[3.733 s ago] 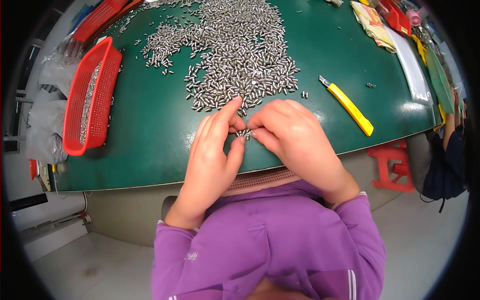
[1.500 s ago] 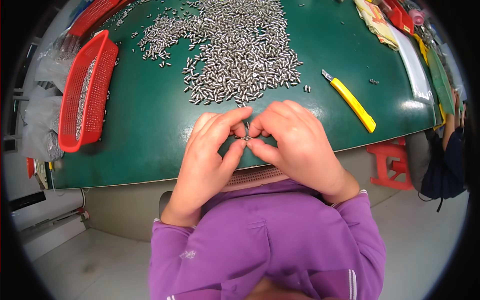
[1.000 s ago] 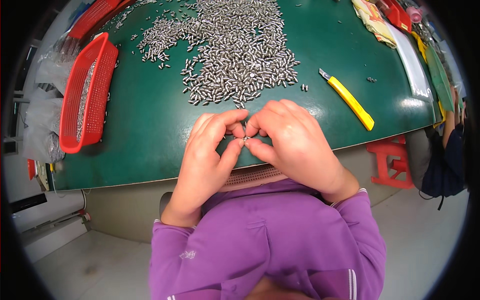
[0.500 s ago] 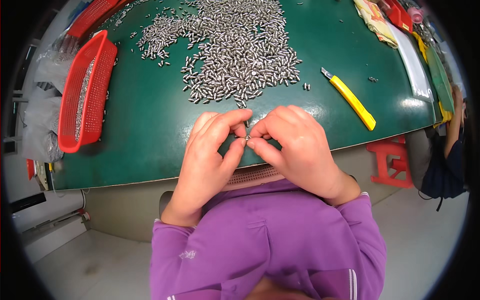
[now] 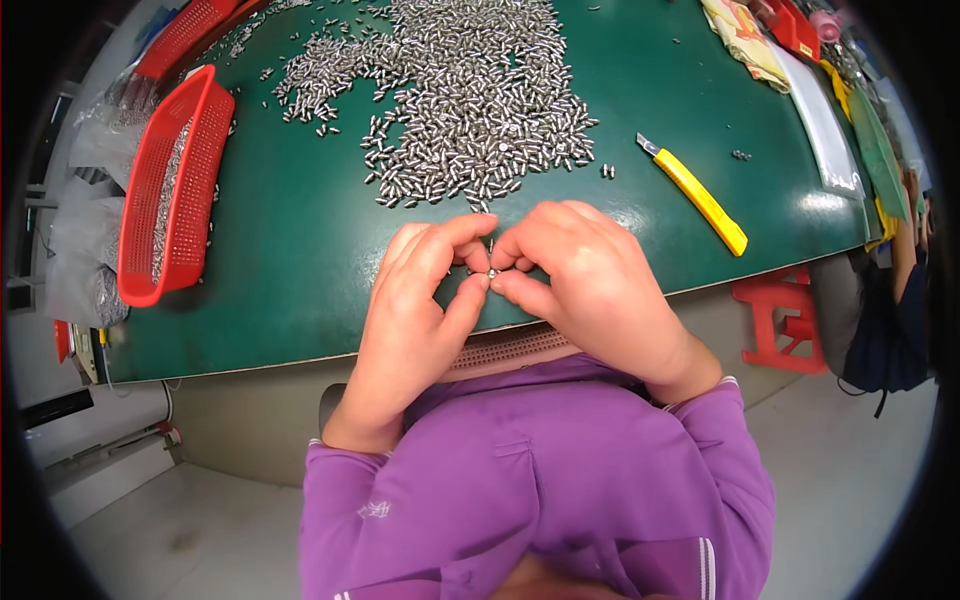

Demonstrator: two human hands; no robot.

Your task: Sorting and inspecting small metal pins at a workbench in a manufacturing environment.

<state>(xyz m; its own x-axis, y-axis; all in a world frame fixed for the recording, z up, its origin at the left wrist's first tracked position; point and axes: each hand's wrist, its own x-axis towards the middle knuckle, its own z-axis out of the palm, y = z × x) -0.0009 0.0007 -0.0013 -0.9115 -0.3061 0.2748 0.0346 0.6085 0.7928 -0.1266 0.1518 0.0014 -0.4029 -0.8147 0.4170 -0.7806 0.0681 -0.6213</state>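
Note:
Close to the table's near edge, my left hand (image 5: pixel 415 285) and my right hand (image 5: pixel 585 270) meet fingertip to fingertip. Between their thumbs and index fingers is a small shiny metal piece (image 5: pixel 492 273), mostly covered by the fingers. Both hands are closed in a pinch on it. Another small metal part (image 5: pixel 491 244) shows just beyond the fingertips; whether a finger touches it I cannot tell. Past my hands spreads a large pile of small silvery metal parts (image 5: pixel 480 110), pointed at the ends, on the green tabletop (image 5: pixel 290 250).
A red perforated basket (image 5: pixel 205 150) holding small metal parts stands at the left, beside clear plastic bags (image 5: pixel 95 220). To the right lies a yellow utility knife (image 5: pixel 700 198) with its blade out. Under the table is a pink basket (image 5: pixel 515 347); a red stool (image 5: pixel 775 325) stands right.
My right hand's index finger and knuckles have shifted slightly up and left around the small metal piece. The left hand has barely moved. The whole view has shifted a little.

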